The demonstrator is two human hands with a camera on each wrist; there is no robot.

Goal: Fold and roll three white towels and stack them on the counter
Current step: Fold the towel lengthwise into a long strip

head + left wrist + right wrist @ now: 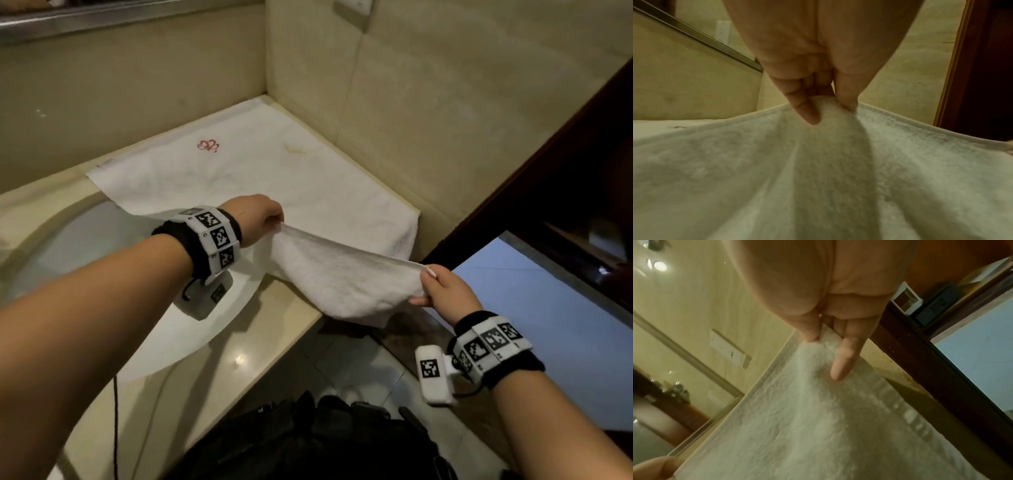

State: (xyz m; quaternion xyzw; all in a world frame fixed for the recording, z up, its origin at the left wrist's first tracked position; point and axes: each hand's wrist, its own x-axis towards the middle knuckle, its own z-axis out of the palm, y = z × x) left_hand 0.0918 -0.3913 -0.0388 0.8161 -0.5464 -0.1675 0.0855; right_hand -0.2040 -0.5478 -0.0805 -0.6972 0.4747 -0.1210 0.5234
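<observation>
While the white towel [342,274] hangs stretched above the tabletop [267,342] edge, the left hand [255,217] and right hand [445,291] each pinch a corner; keeping the hem taut should let it lie flat for folding.

Corner hemmed in: tiled walls [445,102] closed off at 12 and 2 o'clock. Dark wooden door frame [534,212] barred the way at 3 o'clock, just beside the right hand [445,291]. Held towel [342,274] stretched taut between left hand [255,219] and right hand, blocked straight passage from 6 toward 12. Flat towel [260,171] covered the counter [246,346] at 12 o'clock, nothing standing on it; open room above. Sink basin [102,240] sunk at 9 o'clock, reachable over its rim. Bare counter edge at 6 to 7 o'clock passable. Black bag [308,442] crowded the floor at 6 o'clock, below counter level.
</observation>
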